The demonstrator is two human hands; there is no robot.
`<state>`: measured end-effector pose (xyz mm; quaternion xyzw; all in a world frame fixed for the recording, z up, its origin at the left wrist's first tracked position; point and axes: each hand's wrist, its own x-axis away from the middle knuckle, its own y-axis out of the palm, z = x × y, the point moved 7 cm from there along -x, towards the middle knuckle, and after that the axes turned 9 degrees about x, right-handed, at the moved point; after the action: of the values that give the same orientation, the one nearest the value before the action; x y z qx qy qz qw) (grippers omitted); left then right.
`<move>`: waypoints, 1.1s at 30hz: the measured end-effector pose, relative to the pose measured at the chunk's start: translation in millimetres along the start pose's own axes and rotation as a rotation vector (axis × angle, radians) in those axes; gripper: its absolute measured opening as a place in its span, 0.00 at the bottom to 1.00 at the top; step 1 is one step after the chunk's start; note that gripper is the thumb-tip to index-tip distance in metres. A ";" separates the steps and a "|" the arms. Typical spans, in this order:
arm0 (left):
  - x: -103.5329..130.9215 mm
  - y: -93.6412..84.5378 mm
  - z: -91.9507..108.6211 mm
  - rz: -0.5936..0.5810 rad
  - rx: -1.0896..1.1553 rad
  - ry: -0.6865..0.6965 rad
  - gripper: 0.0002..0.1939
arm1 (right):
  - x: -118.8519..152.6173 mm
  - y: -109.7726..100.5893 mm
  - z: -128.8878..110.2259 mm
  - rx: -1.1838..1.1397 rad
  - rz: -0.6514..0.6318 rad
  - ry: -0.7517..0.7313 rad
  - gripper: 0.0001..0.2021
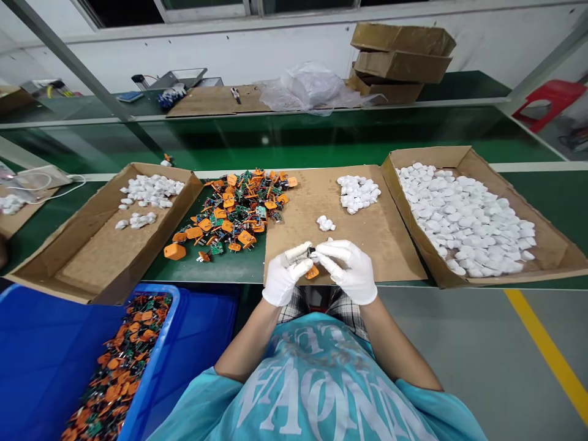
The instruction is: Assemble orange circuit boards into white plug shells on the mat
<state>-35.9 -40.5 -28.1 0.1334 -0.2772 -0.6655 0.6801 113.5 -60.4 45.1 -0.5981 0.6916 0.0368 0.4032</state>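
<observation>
Both my hands wear white gloves and meet over the near edge of a flat cardboard sheet (367,239). My left hand (282,278) grips a white plastic shell (297,251). My right hand (351,269) pinches an orange plug part with a small circuit board (312,271) against that shell. A couple of white shells (326,223) lie just beyond my hands, and a small heap of white shells (357,193) sits farther back on the sheet. A pile of orange plug parts with green boards (234,214) lies to the left on the green belt.
A cardboard tray (463,162) full of white shells stands at the right. Another cardboard tray (92,245) at the left holds several white pieces. A blue bin (202,331) with orange parts sits at lower left. Stacked cartons (399,61) and a plastic bag (312,86) rest on the far bench.
</observation>
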 end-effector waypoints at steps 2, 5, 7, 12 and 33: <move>1.0 -2.2 1.1 0.003 -0.068 0.033 0.26 | 1.5 0.6 -5.8 0.081 -0.012 -0.062 0.07; 2.3 -2.0 0.5 -0.013 -0.138 0.048 0.26 | 3.4 2.0 -8.0 0.140 -0.029 -0.095 0.08; 3.6 1.0 0.6 -0.043 -0.121 0.058 0.25 | 3.7 3.5 -8.0 0.131 -0.057 -0.099 0.10; 8.5 15.9 4.4 -0.149 -0.053 0.076 0.29 | 1.1 5.7 -9.0 0.010 -0.107 -0.036 0.12; 2.1 30.0 -28.7 -0.316 0.056 -0.298 0.32 | 0.9 15.3 11.4 -0.281 -0.183 0.210 0.13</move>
<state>4.9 -45.6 -34.4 0.0943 -0.3687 -0.7682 0.5148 106.3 -50.7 30.3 -0.7094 0.6607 0.0337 0.2431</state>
